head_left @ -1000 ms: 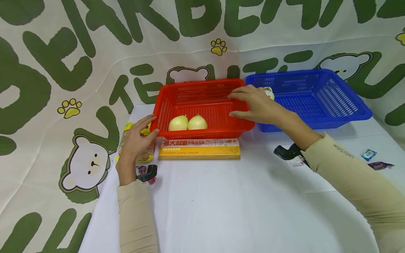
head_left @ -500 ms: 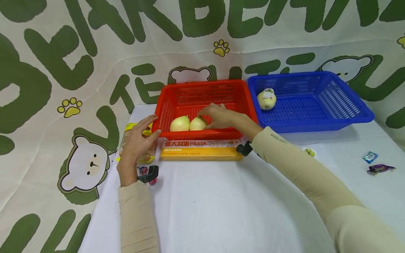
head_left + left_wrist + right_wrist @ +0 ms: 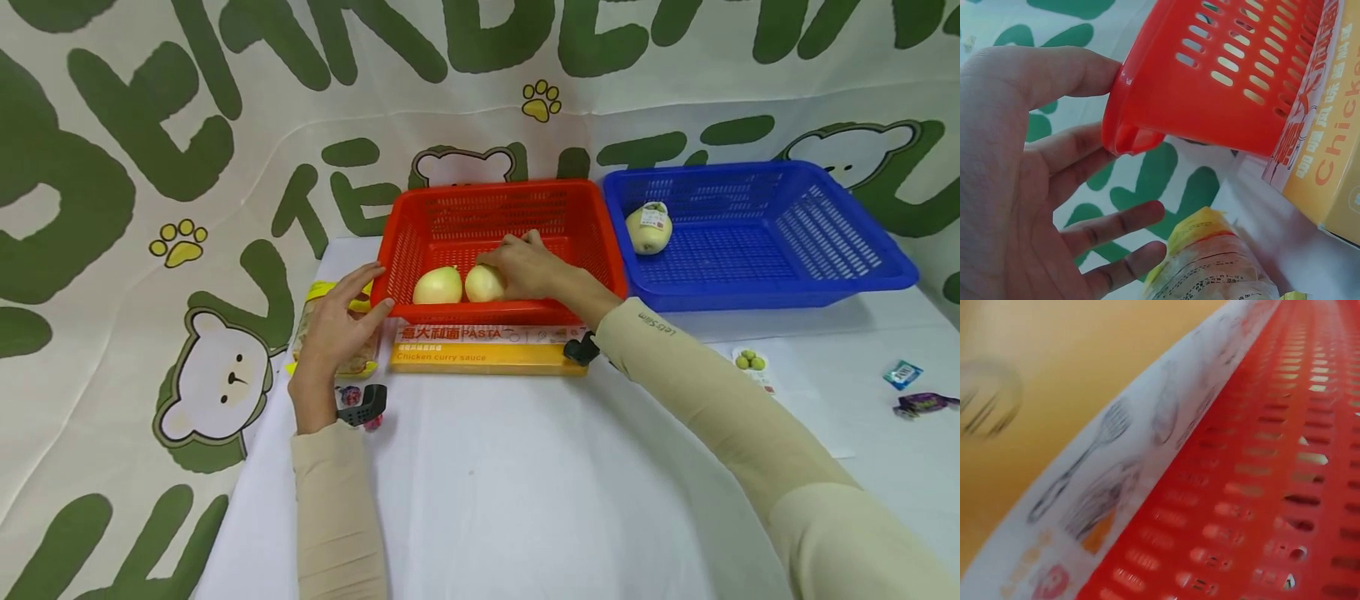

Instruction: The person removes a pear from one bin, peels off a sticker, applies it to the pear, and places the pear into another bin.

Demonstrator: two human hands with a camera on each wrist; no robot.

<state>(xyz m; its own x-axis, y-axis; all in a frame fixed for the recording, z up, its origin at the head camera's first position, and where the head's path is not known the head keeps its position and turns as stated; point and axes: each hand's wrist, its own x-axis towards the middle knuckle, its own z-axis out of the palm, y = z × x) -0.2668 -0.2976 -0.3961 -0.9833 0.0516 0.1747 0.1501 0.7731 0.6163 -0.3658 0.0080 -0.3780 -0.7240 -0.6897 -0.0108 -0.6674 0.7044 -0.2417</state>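
Note:
Two pale yellow-green pears lie side by side at the front of the red basket [image 3: 510,312]. My right hand [image 3: 528,265] reaches over the basket's front rim and grips the right pear [image 3: 483,284]; its fingertips are partly hidden. The left pear [image 3: 437,286] rests untouched. My left hand [image 3: 341,321] holds the basket's left front corner, with thumb and forefinger at the rim [image 3: 1124,81] in the left wrist view and the other fingers spread. Only the basket's slotted wall [image 3: 1260,487] and the box below show in the right wrist view.
A blue basket [image 3: 757,296] with one labelled pear [image 3: 649,229] stands to the right. A yellow pasta box [image 3: 480,358] lies before the red basket, and a yellow-edged food bag [image 3: 360,360] left of it. Small wrapped sweets [image 3: 926,404] lie far right.
My right hand has moved left from the blue basket into the red one and taken hold of the right pear. The left hand stays at the corner; the view has shifted slightly.

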